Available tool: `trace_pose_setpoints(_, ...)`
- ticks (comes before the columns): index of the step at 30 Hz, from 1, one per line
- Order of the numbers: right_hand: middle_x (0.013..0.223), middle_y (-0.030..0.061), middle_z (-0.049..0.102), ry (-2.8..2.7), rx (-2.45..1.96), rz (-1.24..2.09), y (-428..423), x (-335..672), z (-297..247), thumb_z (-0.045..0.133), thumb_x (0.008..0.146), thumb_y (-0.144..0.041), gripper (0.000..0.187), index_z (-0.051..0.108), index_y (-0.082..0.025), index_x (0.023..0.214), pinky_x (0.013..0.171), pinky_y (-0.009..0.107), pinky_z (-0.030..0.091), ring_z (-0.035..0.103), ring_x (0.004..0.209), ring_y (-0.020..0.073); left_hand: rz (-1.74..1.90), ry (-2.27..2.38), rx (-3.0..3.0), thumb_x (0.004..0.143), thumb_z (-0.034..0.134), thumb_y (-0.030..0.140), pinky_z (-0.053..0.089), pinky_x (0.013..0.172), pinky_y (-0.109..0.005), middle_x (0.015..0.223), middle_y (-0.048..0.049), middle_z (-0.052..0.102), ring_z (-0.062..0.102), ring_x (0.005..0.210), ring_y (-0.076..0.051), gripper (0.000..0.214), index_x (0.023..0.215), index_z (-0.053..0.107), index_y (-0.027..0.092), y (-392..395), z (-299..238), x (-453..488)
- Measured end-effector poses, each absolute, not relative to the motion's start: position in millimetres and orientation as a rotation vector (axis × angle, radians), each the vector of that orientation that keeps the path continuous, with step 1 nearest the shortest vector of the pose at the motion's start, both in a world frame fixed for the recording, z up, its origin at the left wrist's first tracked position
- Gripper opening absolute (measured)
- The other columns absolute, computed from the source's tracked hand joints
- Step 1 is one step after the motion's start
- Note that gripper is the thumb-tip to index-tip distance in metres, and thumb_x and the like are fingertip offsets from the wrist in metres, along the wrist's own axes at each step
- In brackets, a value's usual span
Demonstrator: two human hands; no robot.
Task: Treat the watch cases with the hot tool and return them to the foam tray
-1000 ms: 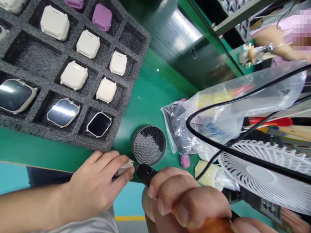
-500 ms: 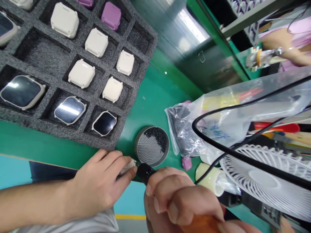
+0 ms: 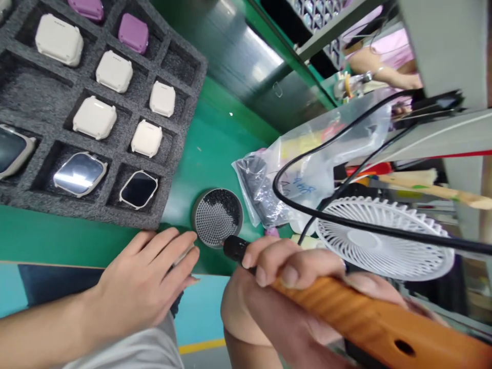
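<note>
Watch case (image 3: 183, 255) stays pinched in left fingers (image 3: 169, 251). Right hand (image 3: 295, 264) grips wooden tool (image 3: 369, 312), its black tip (image 3: 234, 248) now moved away.

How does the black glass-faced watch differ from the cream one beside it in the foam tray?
The black watch is glossy with a pale frame; the cream watch is matte. The black shows dark glass, the cream plain opaque casing. Both are rounded squares in cells of the grey foam tray.
</note>
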State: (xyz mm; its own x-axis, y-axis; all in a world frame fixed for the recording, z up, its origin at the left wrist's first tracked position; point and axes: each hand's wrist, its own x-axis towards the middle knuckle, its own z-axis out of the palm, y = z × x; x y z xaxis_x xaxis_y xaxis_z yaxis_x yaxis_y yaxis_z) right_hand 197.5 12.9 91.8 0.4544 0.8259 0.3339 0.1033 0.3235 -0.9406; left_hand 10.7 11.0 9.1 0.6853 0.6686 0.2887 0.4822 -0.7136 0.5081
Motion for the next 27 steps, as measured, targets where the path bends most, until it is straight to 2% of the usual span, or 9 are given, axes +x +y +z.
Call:
trace_pose_setpoints(2, 0.08, -0.0037, 0.062, -0.916, -1.179, 0.66, 12.6, 199.4, 89.6, 0.055, 0.098, -0.061, 0.038, 0.066, -0.028, 0.113, 0.056, 0.04, 0.054, 0.058, 0.061, 0.0155, 0.641, 0.825, 2.496, 0.101, 0.056, 0.023, 0.043, 0.096, -0.048, 0.147, -0.0084, 0.063, 0.058, 0.124, -0.031, 0.036, 0.134, 0.067, 0.015, 9.6, 6.9, 9.0)
trace_pose_setpoints(4, 0.08, -0.0035, 0.063, -0.864, -1.186, 0.679, 12.9, 198.4, 87.7, 0.06, 0.094, -0.068, 0.043, 0.066, -0.029, 0.111, 0.057, 0.041, 0.054, 0.057, 0.061, 0.0162, 0.651, 0.829, 2.488, 0.098, 0.056, 0.02, 0.043, 0.096, -0.049, 0.143, -0.0095, 0.065, 0.059, 0.121, -0.032, 0.036, 0.132, 0.068, 0.014, 8.3, 5.2, 9.3)
trace_pose_setpoints(9, 0.078, -0.0029, 0.063, -0.882, -1.233, 0.67, 16.5, 195.5, 90.1, 0.055, 0.098, -0.065, 0.04, 0.068, -0.027, 0.106, 0.056, 0.039, 0.052, 0.054, 0.061, 0.0151, 0.692, 0.953, 2.496, 0.099, 0.066, 0.031, 0.043, 0.088, -0.045, 0.126, -0.0117, 0.071, 0.062, 0.111, -0.03, 0.027, 0.12, 0.071, 0.014, 8.7, 7.2, 14.7)
trace_pose_setpoints(12, 0.078, -0.0031, 0.063, -0.882, -1.242, 0.658, 18.3, 195.2, 90.2, 0.054, 0.099, -0.064, 0.04, 0.069, -0.027, 0.104, 0.056, 0.037, 0.053, 0.053, 0.061, 0.0142, 0.64, 0.902, 2.448, 0.101, 0.062, 0.033, 0.043, 0.092, -0.045, 0.136, -0.0109, 0.068, 0.06, 0.12, -0.031, 0.027, 0.119, 0.071, 0.015, 10.0, 8.9, 12.7)
trace_pose_setpoints(15, 0.078, -0.0033, 0.063, -0.897, -1.232, 0.617, 19.3, 193.9, 87.0, 0.052, 0.1, -0.062, 0.04, 0.068, -0.026, 0.105, 0.055, 0.036, 0.053, 0.054, 0.06, 0.0134, 0.576, 0.8, 2.407, 0.1, 0.055, 0.025, 0.04, 0.101, -0.049, 0.149, -0.0096, 0.062, 0.056, 0.132, -0.034, 0.029, 0.123, 0.07, 0.016, 10.0, 8.4, 6.2)
trace_pose_setpoints(19, 0.079, -0.0037, 0.063, -0.921, -1.239, 0.587, 18.1, 196.4, 84.0, 0.048, 0.101, -0.065, 0.042, 0.065, -0.027, 0.108, 0.054, 0.036, 0.053, 0.055, 0.06, 0.0136, 0.581, 0.774, 2.393, 0.098, 0.049, 0.018, 0.04, 0.1, -0.048, 0.146, -0.009, 0.064, 0.057, 0.13, -0.032, 0.034, 0.125, 0.07, 0.017, 10.8, 6.7, 2.0)
trace_pose_setpoints(21, 0.081, -0.0044, 0.063, -0.969, -1.274, 0.647, 15.0, 201.0, 84.1, 0.053, 0.099, -0.061, 0.035, 0.063, -0.029, 0.108, 0.057, 0.039, 0.055, 0.058, 0.062, 0.0146, 0.614, 0.807, 2.393, 0.101, 0.049, 0.018, 0.04, 0.097, -0.046, 0.142, -0.0074, 0.066, 0.059, 0.126, -0.029, 0.034, 0.126, 0.07, 0.02, 11.9, 6.2, 3.6)
trace_pose_setpoints(24, 0.082, -0.0072, 0.062, -1.069, -1.183, 0.648, 7.8, 206.6, 83.0, 0.059, 0.098, -0.044, 0.022, 0.058, -0.029, 0.114, 0.053, 0.036, 0.055, 0.059, 0.06, 0.0126, 0.659, 0.845, 2.405, 0.103, 0.057, 0.023, 0.041, 0.095, -0.044, 0.138, -0.0056, 0.069, 0.06, 0.123, -0.027, 0.028, 0.128, 0.071, 0.023, 13.1, 5.4, 8.0)
trace_pose_setpoints(27, 0.076, -0.0095, 0.058, -1.054, -1.08, 0.555, 0.7, 205.7, 78.4, 0.052, 0.101, -0.035, 0.018, 0.055, -0.027, 0.117, 0.043, 0.029, 0.048, 0.054, 0.049, 0.0083, 0.673, 0.852, 2.445, 0.101, 0.067, 0.032, 0.042, 0.096, -0.045, 0.132, -0.0047, 0.071, 0.061, 0.12, -0.027, 0.028, 0.127, 0.072, 0.023, 13.0, 5.2, 11.4)
